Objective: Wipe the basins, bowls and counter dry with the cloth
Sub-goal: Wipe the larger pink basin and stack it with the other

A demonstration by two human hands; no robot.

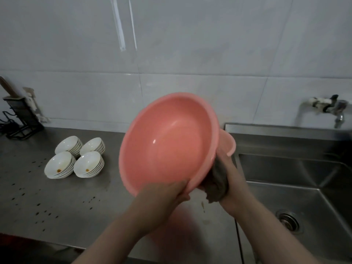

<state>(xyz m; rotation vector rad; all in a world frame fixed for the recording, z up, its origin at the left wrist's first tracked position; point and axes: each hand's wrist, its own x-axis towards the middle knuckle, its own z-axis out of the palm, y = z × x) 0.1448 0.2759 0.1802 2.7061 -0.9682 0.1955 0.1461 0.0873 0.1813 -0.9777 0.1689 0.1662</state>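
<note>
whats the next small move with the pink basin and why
Probably slide the cloth on around the underside. The left hand grips the near rim of the tilted pink basin while the right hand presses the cloth against its outer wall, so that side is being dried.

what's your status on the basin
Left grip on pink basin rim. Right grip rubbing cloth on its underside. Nothing in the way.

Left hand [163,191] and right hand [231,175] both curled tight, forearms raised
</note>
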